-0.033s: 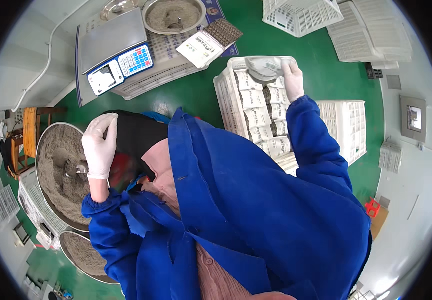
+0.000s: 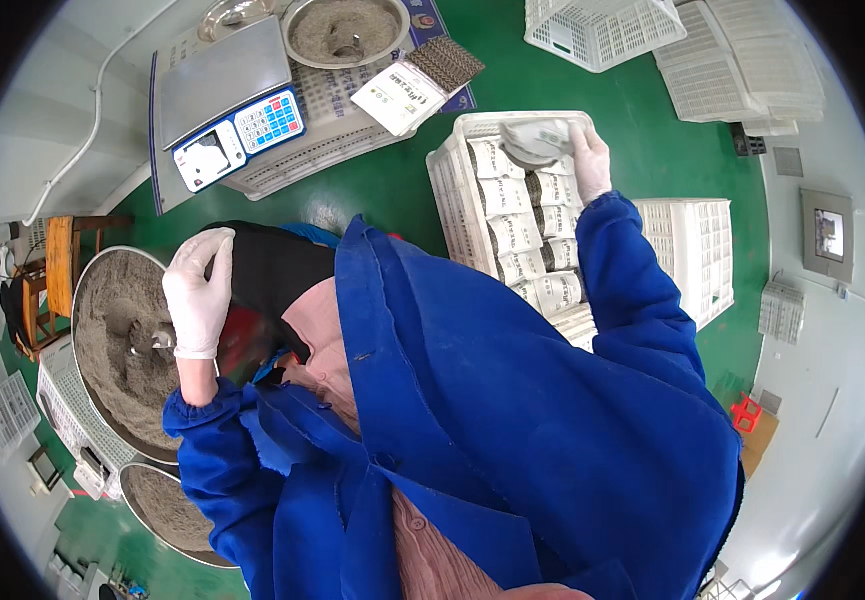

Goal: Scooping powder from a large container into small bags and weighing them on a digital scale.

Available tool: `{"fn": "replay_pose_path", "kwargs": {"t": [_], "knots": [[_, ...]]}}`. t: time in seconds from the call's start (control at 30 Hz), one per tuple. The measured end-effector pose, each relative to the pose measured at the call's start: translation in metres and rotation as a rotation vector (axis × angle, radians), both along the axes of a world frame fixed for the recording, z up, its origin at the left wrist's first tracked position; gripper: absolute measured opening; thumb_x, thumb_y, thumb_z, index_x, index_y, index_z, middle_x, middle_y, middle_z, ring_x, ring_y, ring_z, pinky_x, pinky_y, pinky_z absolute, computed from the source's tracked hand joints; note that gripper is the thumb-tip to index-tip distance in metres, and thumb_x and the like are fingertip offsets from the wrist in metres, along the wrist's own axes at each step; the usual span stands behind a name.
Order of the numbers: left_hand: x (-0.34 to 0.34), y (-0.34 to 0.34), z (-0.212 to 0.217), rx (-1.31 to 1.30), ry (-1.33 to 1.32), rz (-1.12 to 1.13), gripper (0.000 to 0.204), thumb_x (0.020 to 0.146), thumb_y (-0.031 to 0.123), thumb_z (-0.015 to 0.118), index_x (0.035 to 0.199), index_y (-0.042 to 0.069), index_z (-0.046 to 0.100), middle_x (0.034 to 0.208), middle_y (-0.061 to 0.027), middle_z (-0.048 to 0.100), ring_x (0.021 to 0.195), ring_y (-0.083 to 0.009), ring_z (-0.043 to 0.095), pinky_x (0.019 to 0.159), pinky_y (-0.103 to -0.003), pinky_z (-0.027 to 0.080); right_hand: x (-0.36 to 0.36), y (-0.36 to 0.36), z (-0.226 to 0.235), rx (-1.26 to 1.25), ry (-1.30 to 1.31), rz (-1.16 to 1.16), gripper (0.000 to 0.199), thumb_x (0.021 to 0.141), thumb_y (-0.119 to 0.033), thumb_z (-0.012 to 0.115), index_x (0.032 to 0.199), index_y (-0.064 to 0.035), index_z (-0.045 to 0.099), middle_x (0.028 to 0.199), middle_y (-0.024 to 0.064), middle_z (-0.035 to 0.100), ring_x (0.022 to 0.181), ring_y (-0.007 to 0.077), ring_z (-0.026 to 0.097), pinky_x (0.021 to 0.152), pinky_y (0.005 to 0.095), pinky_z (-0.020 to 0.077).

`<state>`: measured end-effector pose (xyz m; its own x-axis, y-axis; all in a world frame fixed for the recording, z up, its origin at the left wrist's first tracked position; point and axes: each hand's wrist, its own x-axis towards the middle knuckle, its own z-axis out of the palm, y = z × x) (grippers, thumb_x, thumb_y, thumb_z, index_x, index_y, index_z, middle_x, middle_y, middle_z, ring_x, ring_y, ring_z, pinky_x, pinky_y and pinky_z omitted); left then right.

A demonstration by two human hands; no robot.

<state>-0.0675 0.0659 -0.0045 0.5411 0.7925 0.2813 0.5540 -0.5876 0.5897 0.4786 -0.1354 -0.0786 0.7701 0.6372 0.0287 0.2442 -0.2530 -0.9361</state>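
The pouch [image 2: 535, 142] is at the far end of the crate [image 2: 442, 188], its right edge pinched in the right hand [image 2: 590, 165]; likely light, soft and slippery, best gripped by that edge; the left hand [image 2: 197, 292], beside the tub [image 2: 142, 448], has narrowed fingers; whether they meet, I cannot tell.

Holds grey-white pouch [image 2: 532, 145] by edge with right hand [image 2: 592, 165], over white crate [image 2: 440, 195] of packed pouches [image 2: 504, 197]. Holds left hand [image 2: 198, 295], with bent fingers [image 2: 206, 246], near large bowl [image 2: 74, 325] of grey-brown powder [image 2: 112, 345]. Shows scale [image 2: 242, 130] on surface [image 2: 337, 92].

Upper crate [image 2: 637, 45] cut off; packet crate [image 2: 438, 190] partly behind sleeve [image 2: 627, 255].
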Motion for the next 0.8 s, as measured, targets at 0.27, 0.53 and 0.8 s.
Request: {"fn": "replay_pose_path", "kwargs": {"t": [0.27,0.53,0.8], "knots": [[-0.003,-0.012,-0.016,-0.154,-0.018,0.044,0.009,0.093,0.002,0.071,0.099,0.0,0.077,0.101,-0.016,0.077,0.096,-0.0287,0.075,0.09,-0.036,0.057,0.058,-0.122,-0.086,-0.844,-0.609,0.335,0.047,0.098,-0.049,0.063,0.114,-0.0051,0.073,0.101,0.0218,0.076,0.105,0.0337,0.073,0.092,0.047,0.0542],[-0.007,-0.023,-0.01,-0.229,0.048,0.142,0.013,0.094,0.003,0.069,0.103,-0.004,0.077,0.104,-0.0161,0.077,0.099,-0.0263,0.074,0.092,-0.035,0.056,0.003,-0.218,-0.191,-1.704,-0.359,0.336,0.067,0.09,-0.047,0.067,0.147,-0.0138,0.052,0.151,0.0159,0.053,0.133,0.038,0.055,0.111,0.0516,0.045],[-0.003,-0.031,0.007,-0.279,0.114,0.247,0.015,0.096,0.004,0.069,0.106,-0.005,0.076,0.104,-0.0144,0.077,0.097,-0.0212,0.073,0.089,-0.032,0.054,-0.013,-0.216,-0.231,-1.654,-0.146,0.25,0.071,0.089,-0.027,0.063,0.156,-0.0188,0.044,0.165,0.0232,0.033,0.144,0.0398,0.047,0.114,0.0476,0.0454]]}}
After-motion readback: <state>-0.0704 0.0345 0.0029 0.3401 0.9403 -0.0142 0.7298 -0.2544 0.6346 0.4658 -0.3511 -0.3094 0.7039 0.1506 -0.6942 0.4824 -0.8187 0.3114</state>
